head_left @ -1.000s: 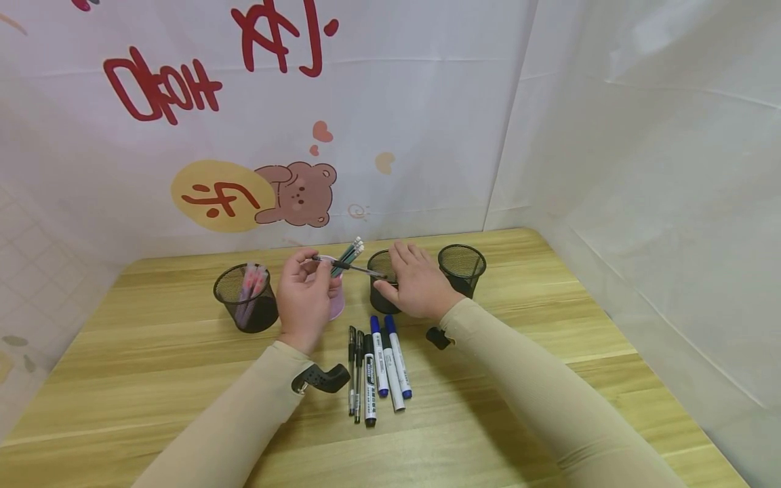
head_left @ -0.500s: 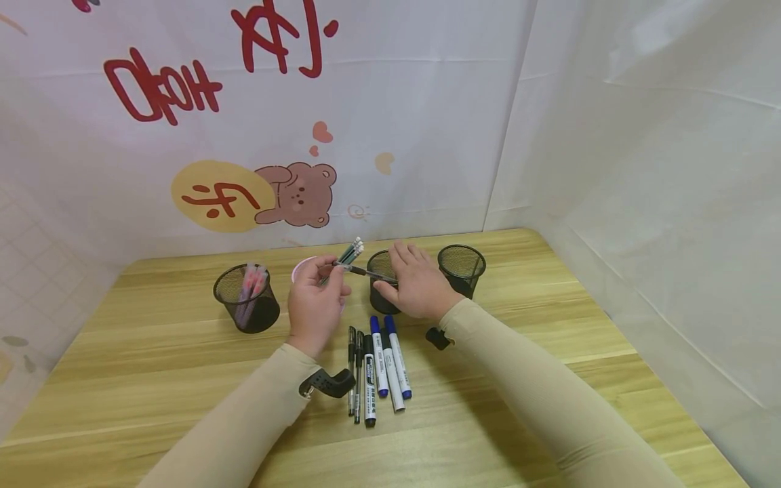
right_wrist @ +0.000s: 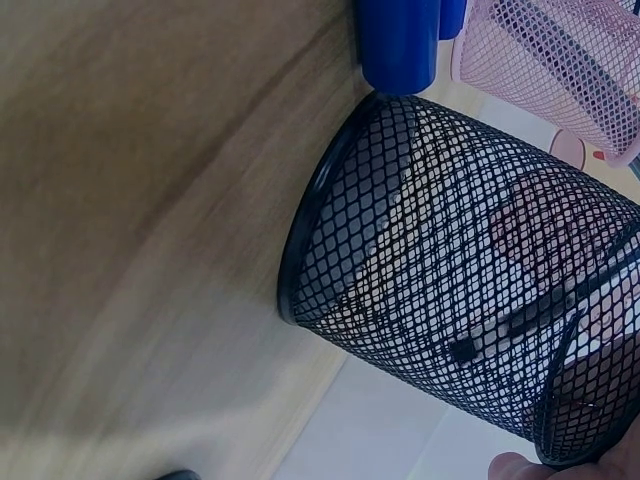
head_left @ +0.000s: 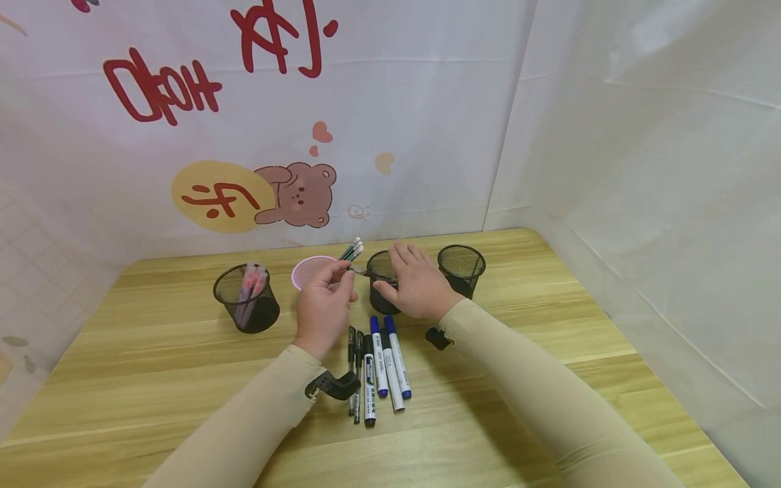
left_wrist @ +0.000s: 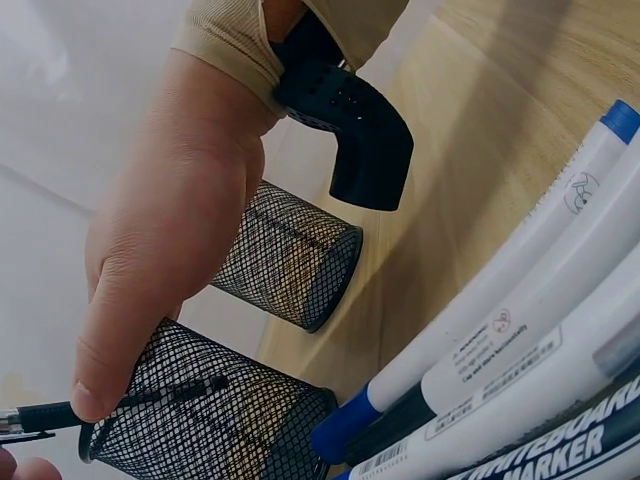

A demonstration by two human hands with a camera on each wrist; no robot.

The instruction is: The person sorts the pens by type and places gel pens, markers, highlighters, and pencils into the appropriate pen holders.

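My left hand (head_left: 325, 308) pinches a black gel pen (left_wrist: 42, 418) near its end. The pen slants into the mouth of a black mesh pen cup (head_left: 382, 298), and in the right wrist view its lower part shows through the mesh. My right hand (head_left: 421, 281) holds this cup by the rim, thumb at the near side and fingers reaching over the far side. In front of the cup lie two more gel pens (head_left: 352, 366) and several whiteboard markers (head_left: 396, 359) with blue or black caps. Part of my left hand is outside the left wrist view.
Just behind my left hand stands a pink mesh cup (head_left: 303, 263) with green pencils (head_left: 352, 249). Farther left, another black mesh cup (head_left: 253, 315) contains several pinkish pens (head_left: 247, 291). A third black mesh cup (head_left: 462, 261) stands right of my right hand. A white backdrop (head_left: 421, 135) borders the wooden table (head_left: 171, 352).
My left hand has moved right, bringing the pen farther into the middle cup and uncovering more of the pink cup. My right hand has stayed in place on the cup.
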